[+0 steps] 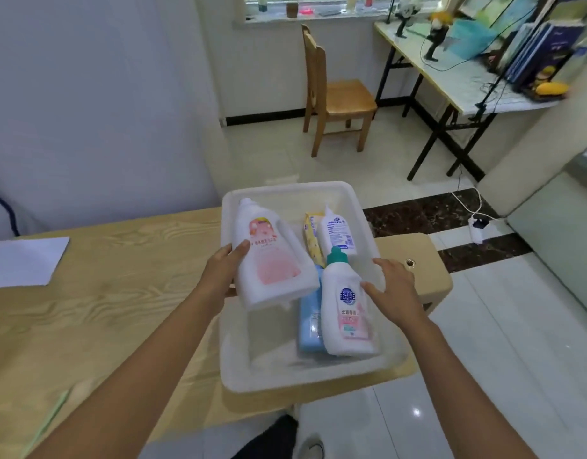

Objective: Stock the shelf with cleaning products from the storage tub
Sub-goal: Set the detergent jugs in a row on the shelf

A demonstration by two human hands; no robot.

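Note:
A clear plastic storage tub (318,376) sits on the right end of a wooden table (120,309). My left hand (224,270) grips a large white bottle with a pink label (269,256), held tilted over the tub's left side. My right hand (393,286) hovers with fingers spread, its fingertips at the side of a white bottle with a teal cap (346,309) that lies in the tub. A light blue pack (310,323), a yellow pack (313,238) and a small white bottle with a blue label (338,231) also lie in the tub. No shelf shows clearly.
A white sheet of paper (24,261) lies at the table's left. A wooden chair (335,94) stands beyond on the tiled floor. A folding desk (451,71) with books and figurines fills the upper right. A power strip (476,226) lies on the floor.

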